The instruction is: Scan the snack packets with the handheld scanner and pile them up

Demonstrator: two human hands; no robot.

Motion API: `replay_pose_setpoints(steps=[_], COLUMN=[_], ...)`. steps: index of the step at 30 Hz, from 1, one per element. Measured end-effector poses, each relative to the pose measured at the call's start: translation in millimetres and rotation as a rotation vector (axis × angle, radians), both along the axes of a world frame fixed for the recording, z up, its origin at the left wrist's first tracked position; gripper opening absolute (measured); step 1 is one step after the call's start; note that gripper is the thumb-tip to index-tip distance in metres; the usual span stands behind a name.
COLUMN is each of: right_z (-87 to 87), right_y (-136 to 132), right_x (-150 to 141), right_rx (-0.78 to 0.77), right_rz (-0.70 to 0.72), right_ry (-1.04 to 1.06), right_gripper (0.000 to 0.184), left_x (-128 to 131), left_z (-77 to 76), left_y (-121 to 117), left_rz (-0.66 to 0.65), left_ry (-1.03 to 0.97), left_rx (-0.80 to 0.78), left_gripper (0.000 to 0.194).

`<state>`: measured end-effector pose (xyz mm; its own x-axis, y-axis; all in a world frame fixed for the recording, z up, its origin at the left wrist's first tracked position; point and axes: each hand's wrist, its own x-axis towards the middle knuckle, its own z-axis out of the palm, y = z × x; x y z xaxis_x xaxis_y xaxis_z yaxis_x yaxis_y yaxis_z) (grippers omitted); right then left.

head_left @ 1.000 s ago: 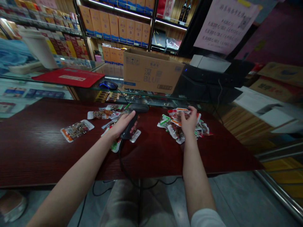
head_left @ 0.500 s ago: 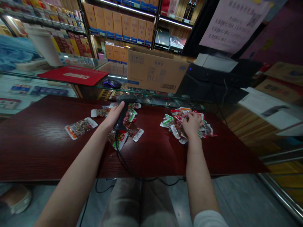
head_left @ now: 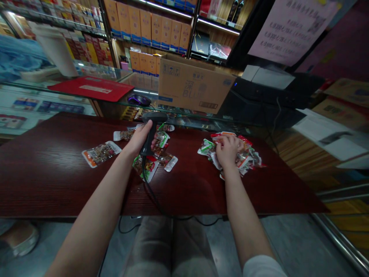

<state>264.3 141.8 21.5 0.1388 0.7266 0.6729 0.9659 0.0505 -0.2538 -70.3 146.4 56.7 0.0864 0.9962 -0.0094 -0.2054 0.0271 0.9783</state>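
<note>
My left hand (head_left: 137,139) grips a black corded barcode scanner (head_left: 151,132) with its head pointing forward over the desk. Its black cable (head_left: 152,196) runs down past the desk's front edge. Below the scanner lie several clear snack packets (head_left: 147,167) with green and red labels, and another packet (head_left: 100,154) lies alone to the left. My right hand (head_left: 227,151) rests with curled fingers on a heaped pile of similar packets (head_left: 248,159). Whether those fingers grip a packet is hidden.
The dark red wooden desk (head_left: 52,177) sits before a glass counter holding a red mat (head_left: 90,88), a computer mouse (head_left: 138,100) and a cardboard box (head_left: 193,86). A black machine (head_left: 268,90) stands to the right; stocked shelves rise behind.
The scanner has swung more upright and moved left in my left hand. My right hand has come down further onto the pile, and the packets there have shifted.
</note>
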Motion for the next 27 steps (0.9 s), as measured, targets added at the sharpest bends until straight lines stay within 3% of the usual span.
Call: replay_pose_setpoints(steps=[4,7,10,13,18,23,27], right_z=[6.5,3.1,-4.6,-8.5,-9.1,-14.1,-16.2], right_y=[-5,-8,-10,-9,-7,-12,-15], right_x=[-35,-77,-113,-127,-115,-113,-120], right_rx=[-0.044,-0.306,-0.594,-0.717,-0.754,-0.727,-0.696], right_rz=[0.174,0.435,0.605,0.618,0.591,0.584,0.568], right_ry=[0.008,-0.009,-0.018,-0.028,0.038,0.104,0.01], right_gripper=[0.021,0.018,0.036,0.036,0.015,0.046,0.049], left_x=[0,-1,-1,-1,2,6,7], left_z=[2.3,2.7,1.7,0.7,4.8,5.5,-0.3], left_y=[-2,-3,-2,-2,-5,-6,-4], left_rz=[-0.018,-0.013,-0.006,0.0,-0.011,-0.026,-0.073], left_ry=[-0.011,-0.015,-0.027,-0.035,-0.022,-0.022,0.008], left_rx=[0.01,0.016,0.024,0.015,-0.001,0.008,0.03], left_gripper=[0.048,0.048,0.046,0.046,0.046,0.045,0.048])
